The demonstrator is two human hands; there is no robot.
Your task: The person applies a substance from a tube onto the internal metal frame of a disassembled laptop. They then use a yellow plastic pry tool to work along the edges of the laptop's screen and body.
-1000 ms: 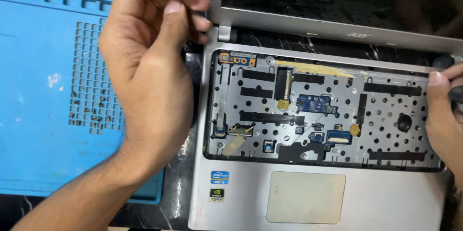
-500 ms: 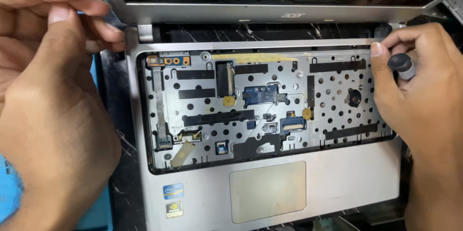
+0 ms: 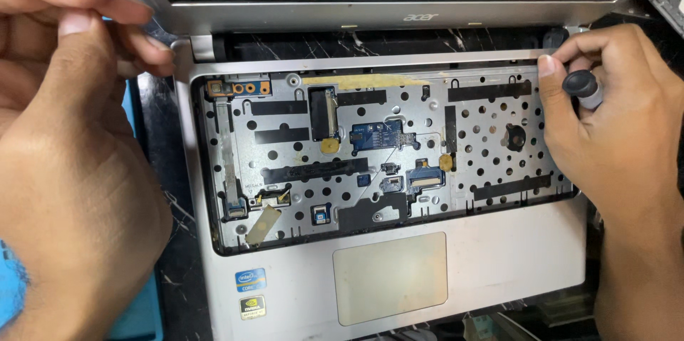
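Laptop (image 3: 385, 291) at centre, keyboard off, tray bare. Right hand (image 3: 613, 134) at 3 o'clock, closed round screwdriver (image 3: 584, 88). Left hand (image 3: 71, 134) at 9, pinching fingers, contents unclear. Step looks like unscrewing; next calls for tip seated squarely.

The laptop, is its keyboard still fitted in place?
No, the laptop has an open keyboard bay showing perforated metal, ribbon cables and a small blue circuit board.
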